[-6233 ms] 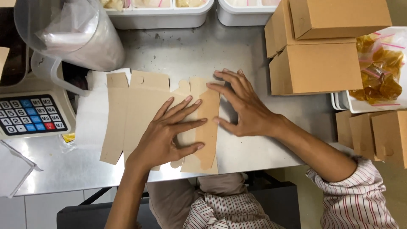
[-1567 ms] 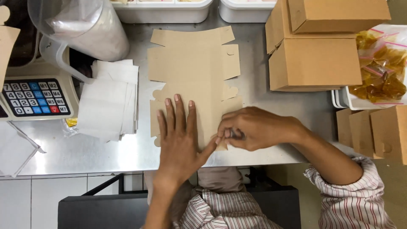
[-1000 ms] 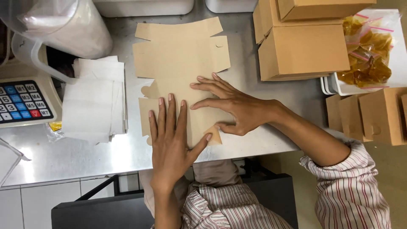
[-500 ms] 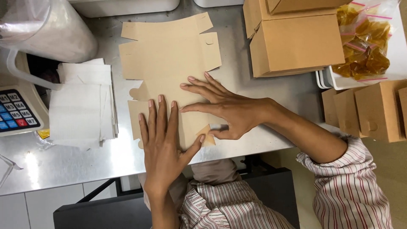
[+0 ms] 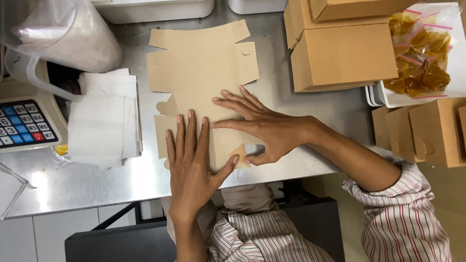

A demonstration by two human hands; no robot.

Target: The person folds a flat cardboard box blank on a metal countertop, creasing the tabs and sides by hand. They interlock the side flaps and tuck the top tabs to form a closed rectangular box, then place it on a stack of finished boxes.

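Observation:
A flat brown cardboard box blank (image 5: 204,68) lies unfolded on the steel table (image 5: 111,179). My left hand (image 5: 191,165) lies flat on its near part, fingers spread and pointing away from me. My right hand (image 5: 264,128) reaches in from the right and presses flat on the blank beside the left hand, its thumb at a small folded flap near the table's front edge. Neither hand grips anything.
A stack of white paper sheets (image 5: 104,119) sits left of the blank, with a scale keypad (image 5: 26,123) and a plastic-covered jug (image 5: 63,36) further left. Assembled brown boxes (image 5: 344,53) stand at the right, bagged yellow snacks (image 5: 420,53) in a white tray, more boxes (image 5: 432,131) lower right.
The blank was refolded and turned between the oldest frame and now. Over the last second my right hand has opened from a pinch to flat fingers pressing the card; my left hand stays flat.

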